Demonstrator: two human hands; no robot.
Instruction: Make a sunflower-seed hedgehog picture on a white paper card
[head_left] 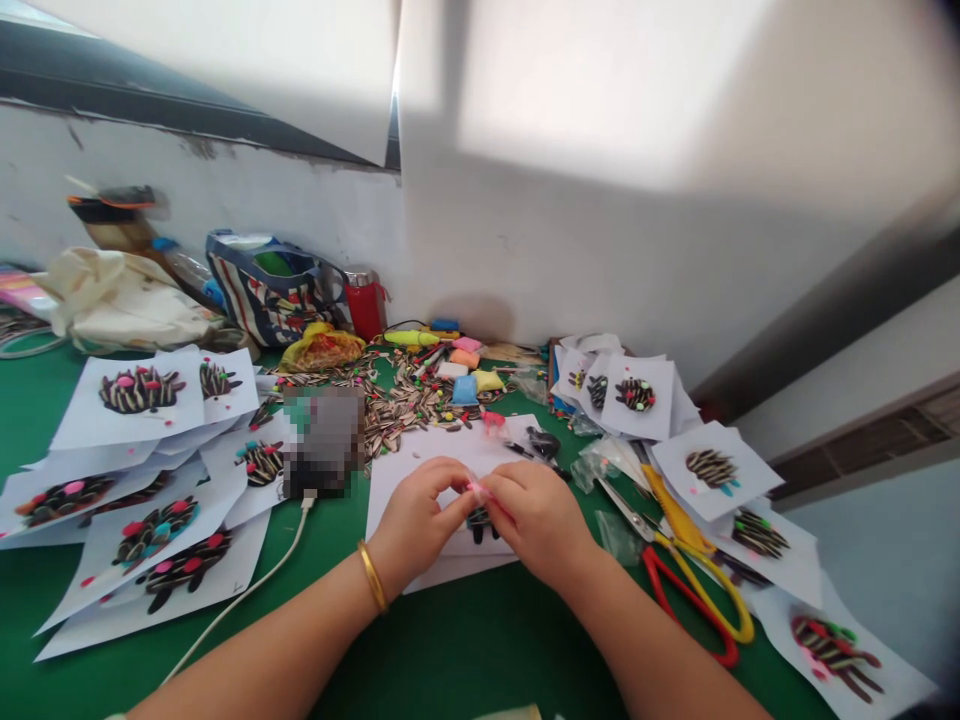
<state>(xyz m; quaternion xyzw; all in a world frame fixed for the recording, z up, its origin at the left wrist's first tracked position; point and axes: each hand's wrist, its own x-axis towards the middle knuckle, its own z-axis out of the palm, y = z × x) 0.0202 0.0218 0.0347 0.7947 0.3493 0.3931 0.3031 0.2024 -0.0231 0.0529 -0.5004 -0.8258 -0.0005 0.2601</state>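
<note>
Above a white sheet of paper (397, 470), my left hand (420, 515) and my right hand (536, 515) meet fingertip to fingertip. Both pinch a small pink piece of what looks like modelling clay (475, 486), partly hidden by the fingers. A thin clear wrap seems to be around it. Under my fingers a dark shape made of seeds (480, 530) shows on the sheet. A pink lump (493, 424) and a black lump in clear wrap (543, 442) lie at the sheet's far side.
Finished seed pictures lie in piles at left (127, 430) and right (735, 440). Striped seeds (405, 395) and clay packets (465, 390) are heaped behind. Scissors (697, 590) lie near my right forearm. A blurred-out device (322, 440) trails a white cable. Bags (262, 280) and a red flask (364, 305) stand farther back.
</note>
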